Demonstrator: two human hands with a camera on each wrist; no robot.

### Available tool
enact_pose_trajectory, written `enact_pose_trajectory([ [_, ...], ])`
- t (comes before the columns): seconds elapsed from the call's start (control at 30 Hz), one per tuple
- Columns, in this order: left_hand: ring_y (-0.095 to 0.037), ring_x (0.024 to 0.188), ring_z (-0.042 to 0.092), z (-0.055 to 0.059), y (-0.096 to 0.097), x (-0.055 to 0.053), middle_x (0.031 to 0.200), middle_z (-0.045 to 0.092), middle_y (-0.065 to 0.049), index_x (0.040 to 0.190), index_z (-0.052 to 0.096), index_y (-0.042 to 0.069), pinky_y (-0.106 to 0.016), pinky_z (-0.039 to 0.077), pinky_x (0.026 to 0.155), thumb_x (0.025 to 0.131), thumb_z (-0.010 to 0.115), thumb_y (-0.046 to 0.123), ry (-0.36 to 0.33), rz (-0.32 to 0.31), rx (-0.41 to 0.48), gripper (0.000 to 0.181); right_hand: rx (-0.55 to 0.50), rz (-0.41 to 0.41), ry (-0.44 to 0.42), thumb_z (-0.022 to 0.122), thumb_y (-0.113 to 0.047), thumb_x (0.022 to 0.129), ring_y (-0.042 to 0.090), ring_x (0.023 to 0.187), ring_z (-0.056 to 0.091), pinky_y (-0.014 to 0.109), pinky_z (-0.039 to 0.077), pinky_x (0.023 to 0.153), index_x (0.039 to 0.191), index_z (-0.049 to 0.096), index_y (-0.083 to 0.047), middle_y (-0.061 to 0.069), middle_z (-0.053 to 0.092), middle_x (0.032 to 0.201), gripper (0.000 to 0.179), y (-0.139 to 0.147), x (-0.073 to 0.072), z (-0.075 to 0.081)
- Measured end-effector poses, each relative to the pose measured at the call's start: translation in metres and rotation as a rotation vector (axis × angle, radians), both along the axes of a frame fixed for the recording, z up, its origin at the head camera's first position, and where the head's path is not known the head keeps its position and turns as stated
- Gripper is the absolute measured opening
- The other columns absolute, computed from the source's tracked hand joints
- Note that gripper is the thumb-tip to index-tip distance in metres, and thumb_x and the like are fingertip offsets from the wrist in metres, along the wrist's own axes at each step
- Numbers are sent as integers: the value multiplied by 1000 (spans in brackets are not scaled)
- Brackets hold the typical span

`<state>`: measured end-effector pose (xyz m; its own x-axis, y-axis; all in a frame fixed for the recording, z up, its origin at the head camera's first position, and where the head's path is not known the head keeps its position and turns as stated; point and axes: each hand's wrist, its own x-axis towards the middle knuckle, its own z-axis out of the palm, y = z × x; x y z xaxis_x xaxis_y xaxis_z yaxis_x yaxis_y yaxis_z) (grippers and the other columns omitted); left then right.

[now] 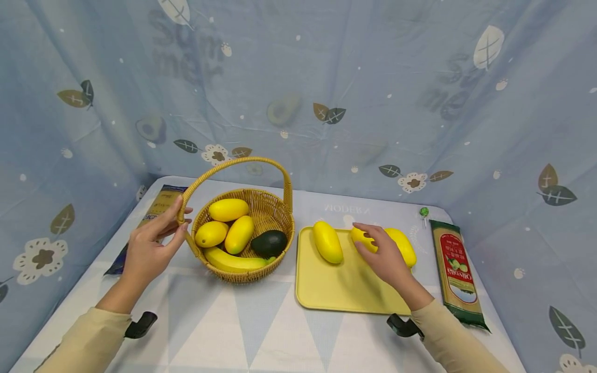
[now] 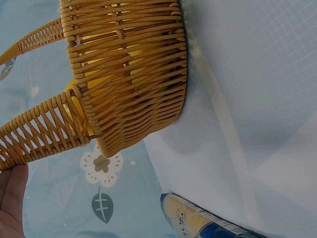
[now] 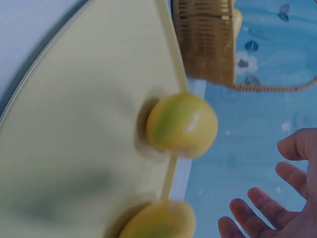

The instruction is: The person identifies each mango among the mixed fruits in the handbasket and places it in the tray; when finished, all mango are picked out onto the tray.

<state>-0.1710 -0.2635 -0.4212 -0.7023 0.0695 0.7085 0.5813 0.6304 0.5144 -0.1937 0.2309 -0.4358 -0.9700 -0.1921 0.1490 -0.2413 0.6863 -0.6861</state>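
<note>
My left hand (image 1: 151,248) holds the wicker basket's handle (image 1: 233,161) at its left side, between thumb and fingers. The basket (image 1: 290,228) stands on the table. Inside lie several yellow mango-like fruits (image 1: 228,209), a banana (image 1: 233,261) and a dark green avocado (image 1: 269,243). My right hand (image 1: 384,256) hovers above the yellow tray (image 1: 336,292), fingers spread and holding nothing. Mango-like fruits lie on the tray: one at the left (image 1: 328,242), one partly hidden behind my fingers (image 1: 360,235), and yellow fruit at the right (image 1: 403,246). In the right wrist view, the hand (image 3: 282,198) is apart from the fruit (image 3: 183,124).
A blue and gold packet (image 1: 163,204) lies left of the basket, partly behind my left hand. Right of the tray lies a green and gold Olivoilà packet (image 1: 457,269), with a small green-topped lollipop (image 1: 424,212) near its far end. A patterned curtain (image 1: 298,93) closes off the back and sides.
</note>
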Motion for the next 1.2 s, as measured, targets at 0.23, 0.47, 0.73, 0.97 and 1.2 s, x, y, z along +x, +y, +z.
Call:
enact_pose_trajectory([
  [0.23, 14, 104, 61, 0, 0, 0, 119, 73, -15, 149, 53, 12, -5, 49, 85, 75, 75, -23, 0, 4, 6, 85, -23, 130, -10, 70, -22, 97, 34, 120, 59, 55, 53, 99, 146, 57, -17, 10, 56, 142, 50, -43, -4, 7],
  [0.47, 14, 104, 61, -1, -1, 0, 119, 73, -15, 149, 53, 12, -5, 49, 85, 75, 76, -23, 4, 10, 3, 85, -30, 265, -36, 72, -26, 96, 28, 121, 59, 50, 54, 100, 147, 56, -22, 5, 56, 142, 54, -94, -11, 14],
  [0.73, 14, 103, 61, 3, 0, 2, 120, 73, -15, 149, 53, 13, -6, 50, 85, 77, 75, -22, 0, -3, 11, 83, 35, 402, -50, 72, -32, 96, 27, 115, 59, 41, 56, 93, 151, 51, -24, 4, 56, 138, 59, -155, -23, 22],
  [0.97, 16, 104, 60, 3, 0, 2, 120, 72, -15, 150, 53, 14, -6, 50, 85, 79, 74, -20, -10, -1, 10, 81, 119, 485, -63, 70, -35, 97, 22, 120, 59, 30, 55, 93, 151, 50, -26, 3, 54, 142, 59, -204, -36, 29],
  [1.2, 16, 103, 60, 4, 1, 2, 120, 73, -15, 149, 54, 13, -6, 50, 85, 77, 75, -20, 8, 0, 5, 82, 216, 543, -71, 72, -38, 95, 17, 129, 53, 30, 52, 100, 152, 50, -28, 0, 50, 150, 61, -246, -48, 31],
])
